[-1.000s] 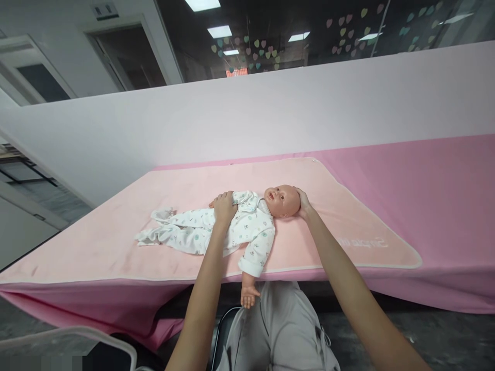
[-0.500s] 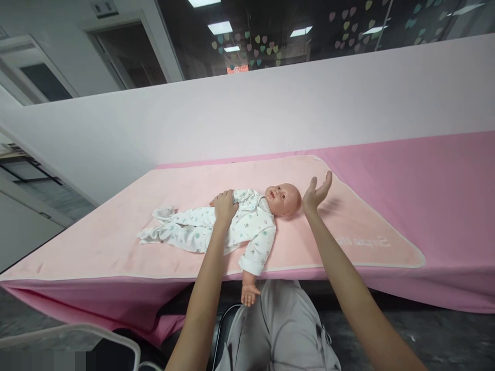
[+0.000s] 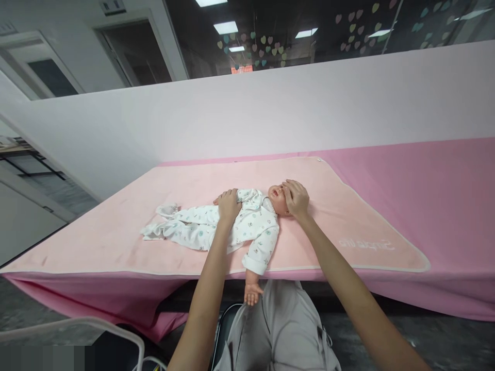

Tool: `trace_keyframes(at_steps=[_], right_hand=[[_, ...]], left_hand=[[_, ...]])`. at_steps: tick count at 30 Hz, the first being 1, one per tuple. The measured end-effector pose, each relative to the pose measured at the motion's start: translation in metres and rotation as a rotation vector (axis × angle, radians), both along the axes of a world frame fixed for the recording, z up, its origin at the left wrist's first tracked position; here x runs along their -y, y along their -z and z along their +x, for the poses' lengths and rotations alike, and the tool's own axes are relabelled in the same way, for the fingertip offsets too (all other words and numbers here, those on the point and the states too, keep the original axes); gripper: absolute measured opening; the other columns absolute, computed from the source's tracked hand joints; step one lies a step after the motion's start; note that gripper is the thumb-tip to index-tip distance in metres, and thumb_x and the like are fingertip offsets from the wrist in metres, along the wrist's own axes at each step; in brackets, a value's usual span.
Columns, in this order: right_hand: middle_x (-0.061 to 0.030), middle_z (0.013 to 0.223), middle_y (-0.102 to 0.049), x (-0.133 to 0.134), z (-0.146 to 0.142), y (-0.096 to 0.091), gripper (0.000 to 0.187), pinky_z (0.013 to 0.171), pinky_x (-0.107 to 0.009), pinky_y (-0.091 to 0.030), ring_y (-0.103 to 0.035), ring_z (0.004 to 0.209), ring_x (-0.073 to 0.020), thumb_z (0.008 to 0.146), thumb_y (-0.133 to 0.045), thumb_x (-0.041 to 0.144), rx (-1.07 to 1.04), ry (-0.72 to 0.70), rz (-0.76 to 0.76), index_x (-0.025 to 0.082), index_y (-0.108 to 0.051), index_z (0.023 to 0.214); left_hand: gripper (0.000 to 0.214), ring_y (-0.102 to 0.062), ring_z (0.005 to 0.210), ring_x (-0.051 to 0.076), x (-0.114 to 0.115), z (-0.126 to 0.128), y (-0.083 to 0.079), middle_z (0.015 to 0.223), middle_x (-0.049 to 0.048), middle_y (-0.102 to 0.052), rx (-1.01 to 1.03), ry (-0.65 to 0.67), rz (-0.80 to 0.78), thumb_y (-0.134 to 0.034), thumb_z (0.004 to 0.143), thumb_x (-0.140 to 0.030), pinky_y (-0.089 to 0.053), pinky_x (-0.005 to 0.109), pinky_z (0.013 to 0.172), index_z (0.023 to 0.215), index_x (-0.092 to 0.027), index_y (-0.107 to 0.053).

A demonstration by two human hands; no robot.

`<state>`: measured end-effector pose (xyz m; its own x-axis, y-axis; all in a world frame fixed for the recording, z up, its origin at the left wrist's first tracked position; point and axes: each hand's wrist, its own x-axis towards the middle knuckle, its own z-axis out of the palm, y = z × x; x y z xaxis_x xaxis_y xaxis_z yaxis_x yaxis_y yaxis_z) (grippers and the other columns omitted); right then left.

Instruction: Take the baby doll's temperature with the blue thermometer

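Note:
A baby doll [image 3: 253, 221] in a white patterned sleepsuit lies on its back, head to the right and legs to the left. My left hand [image 3: 229, 206] sits over its waist and far forearm, fingers together and curled over the far side; the doll's far hand peeks out beyond it. Across the doll's forehead and eyes lies my right hand [image 3: 297, 198], fingers extended flat and touching the head. The doll's mouth stays visible, while much of its upper face is covered. Its near arm hangs over the table's front edge.
Under the doll is a peach mat [image 3: 116, 226] with white edging and lettering, spread on a pink cloth [image 3: 433, 206] covering the table. A white partition [image 3: 270, 118] rises behind. My grey-trousered legs [image 3: 282, 330] are below the front edge, near a pale chair frame [image 3: 96, 322].
My right hand has come from beside the crown of the doll's head, where it was raised with fingers apart, leftward onto its forehead. My left hand stays on the doll's waist.

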<state>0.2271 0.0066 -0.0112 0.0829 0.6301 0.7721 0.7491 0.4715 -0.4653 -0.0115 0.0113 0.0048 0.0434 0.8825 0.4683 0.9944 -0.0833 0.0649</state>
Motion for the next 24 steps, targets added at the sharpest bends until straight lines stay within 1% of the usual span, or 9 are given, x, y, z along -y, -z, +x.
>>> trace_keyframes(at_steps=[2,6,10,13,16,19,22,23,24], right_hand=[[-0.0078,0.113,-0.062,-0.002,0.002,-0.001,0.039,0.098,-0.035,-0.037,-0.052,0.111,-0.0181,0.090,-0.029,0.034,-0.093,-0.001,-0.029,0.018,-0.062,0.105],[-0.0056,0.111,-0.062,-0.003,0.004,-0.002,0.035,0.095,-0.031,-0.039,-0.054,0.106,-0.0167,0.086,-0.037,0.036,-0.277,-0.045,-0.091,0.019,-0.062,0.104],[-0.0043,0.114,-0.062,-0.005,0.006,-0.001,0.037,0.093,-0.031,-0.040,-0.055,0.106,-0.0176,0.083,-0.039,0.042,-0.525,-0.030,-0.267,0.021,-0.062,0.104],[-0.0038,0.114,-0.062,-0.009,0.009,-0.002,0.039,0.092,-0.030,-0.040,-0.055,0.105,-0.0177,0.080,-0.041,0.046,-0.649,-0.062,-0.362,0.021,-0.062,0.101],[-0.0040,0.109,-0.064,-0.013,0.012,-0.003,0.038,0.087,-0.030,-0.043,-0.056,0.099,-0.0184,0.078,-0.043,0.048,-0.722,-0.091,-0.415,0.020,-0.063,0.096],[-0.0071,0.094,-0.068,-0.015,0.016,-0.003,0.047,0.079,-0.031,-0.046,-0.059,0.088,-0.0210,0.082,-0.035,0.051,-0.776,-0.183,-0.551,0.016,-0.064,0.091],[-0.0100,0.083,-0.068,-0.016,0.021,0.003,0.055,0.076,-0.035,-0.047,-0.061,0.083,-0.0239,0.085,-0.026,0.050,-0.756,-0.312,-0.666,0.013,-0.066,0.089],[-0.0106,0.080,-0.068,-0.017,0.022,0.006,0.053,0.076,-0.036,-0.047,-0.061,0.082,-0.0246,0.086,-0.027,0.047,-0.732,-0.319,-0.670,0.012,-0.067,0.089],[-0.0108,0.078,-0.068,-0.018,0.024,0.009,0.050,0.076,-0.037,-0.047,-0.061,0.081,-0.0249,0.086,-0.029,0.044,-0.693,-0.290,-0.651,0.012,-0.066,0.090]], left_hand=[[0.040,-0.051,0.102,0.025,0.000,0.000,0.000,0.104,0.0091,-0.060,0.004,-0.004,-0.009,-0.048,0.070,-0.018,-0.036,0.037,0.088,0.109,-0.021,-0.050],[0.039,-0.051,0.102,0.025,0.000,0.000,0.000,0.105,0.0088,-0.060,0.001,-0.005,-0.015,-0.048,0.070,-0.019,-0.036,0.037,0.088,0.109,-0.021,-0.051],[0.038,-0.052,0.100,0.025,0.000,-0.001,0.000,0.103,0.0085,-0.061,-0.009,0.002,0.000,-0.048,0.070,-0.019,-0.036,0.036,0.086,0.109,-0.020,-0.051],[0.039,-0.051,0.101,0.026,0.000,0.000,0.000,0.103,0.0092,-0.061,-0.012,-0.013,-0.010,-0.048,0.071,-0.019,-0.036,0.037,0.087,0.109,-0.020,-0.051],[0.039,-0.051,0.102,0.026,0.000,0.000,0.000,0.105,0.0094,-0.060,-0.013,-0.019,-0.025,-0.047,0.071,-0.019,-0.036,0.037,0.088,0.110,-0.021,-0.051],[0.037,-0.051,0.102,0.026,0.000,0.000,-0.001,0.104,0.0093,-0.060,-0.013,-0.025,-0.026,-0.047,0.072,-0.020,-0.036,0.037,0.087,0.109,-0.021,-0.051],[0.037,-0.052,0.100,0.026,0.000,0.000,0.000,0.102,0.0089,-0.061,-0.018,-0.022,-0.011,-0.047,0.072,-0.019,-0.037,0.037,0.086,0.108,-0.020,-0.051],[0.036,-0.052,0.100,0.026,-0.001,0.000,0.000,0.101,0.0089,-0.061,-0.019,-0.018,-0.005,-0.047,0.071,-0.019,-0.037,0.037,0.086,0.107,-0.020,-0.052],[0.036,-0.052,0.099,0.026,-0.001,0.000,0.000,0.100,0.0090,-0.061,-0.021,-0.015,0.000,-0.047,0.071,-0.019,-0.037,0.037,0.085,0.107,-0.020,-0.052]])
